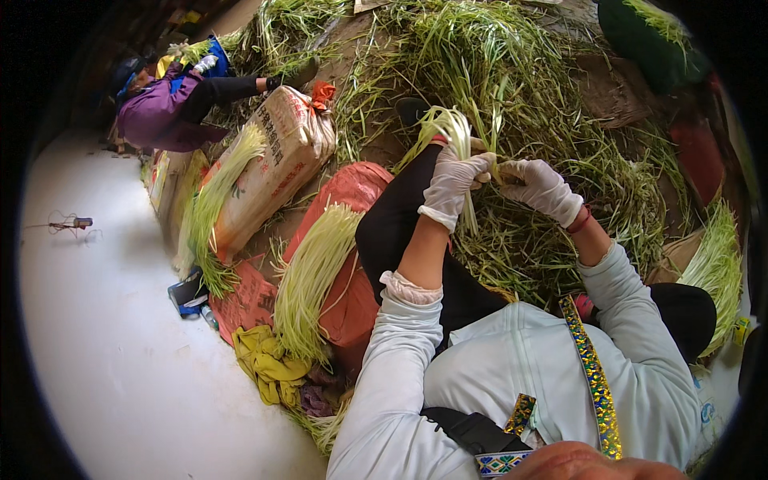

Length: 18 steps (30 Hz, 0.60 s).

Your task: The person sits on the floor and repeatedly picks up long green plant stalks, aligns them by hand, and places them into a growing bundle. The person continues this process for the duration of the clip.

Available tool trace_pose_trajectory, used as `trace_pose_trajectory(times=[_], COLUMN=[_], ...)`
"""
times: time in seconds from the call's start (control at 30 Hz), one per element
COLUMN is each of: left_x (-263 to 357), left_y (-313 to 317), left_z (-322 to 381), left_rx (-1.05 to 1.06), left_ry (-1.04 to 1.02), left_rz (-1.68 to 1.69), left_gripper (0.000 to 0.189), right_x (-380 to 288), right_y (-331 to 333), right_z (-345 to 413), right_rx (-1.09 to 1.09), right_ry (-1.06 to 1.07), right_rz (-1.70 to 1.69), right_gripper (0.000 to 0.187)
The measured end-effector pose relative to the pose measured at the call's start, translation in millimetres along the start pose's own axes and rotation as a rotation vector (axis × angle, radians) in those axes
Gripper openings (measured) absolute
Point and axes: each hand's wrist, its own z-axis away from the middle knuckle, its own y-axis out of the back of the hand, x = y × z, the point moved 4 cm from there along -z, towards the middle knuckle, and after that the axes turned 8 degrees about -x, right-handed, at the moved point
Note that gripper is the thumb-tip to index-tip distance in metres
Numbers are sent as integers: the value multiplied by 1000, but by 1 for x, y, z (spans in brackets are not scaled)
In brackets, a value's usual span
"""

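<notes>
My left hand (449, 183), in a whitish glove, grips a small bunch of long pale-green vegetable stalks (454, 129) above my left knee. The stalks bend over at the top, and their other ends hang below the fist. Close by on the right, my right hand (537, 185), gloved too, has its fingertips pinched on a thin yellow-green stalk (495, 171) beside the bunch. Beneath both hands spreads a heap of loose green leaves and trimmings (522, 246). A larger bundle of pale stalks (318, 270) lies over a red plastic-wrapped bale (354, 300) at my left.
Further left, a stuffed woven sack (282, 150) bearing writing has another stalk bundle (225, 192) across it. A co-worker in purple (162, 117) sits beyond, holding stalks. A yellow-green cloth (270, 363) lies by the white wall (120, 336). More stalks (717, 270) stand at right.
</notes>
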Motion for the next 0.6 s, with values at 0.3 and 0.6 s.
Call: trace_pose_trajectory(times=[0.3,0.6], left_x=[-15,-4], left_y=[-3,17], left_z=[-2,0], left_rx=[-90,-86], left_ry=[-2,-165], left_rz=[51,701], left_gripper=[21,25], right_x=[18,64], right_y=[2,1], right_z=[-20,17], right_rx=[309,560], right_ry=[-188,-260], right_rz=[-819,-771], right_gripper=[21,11])
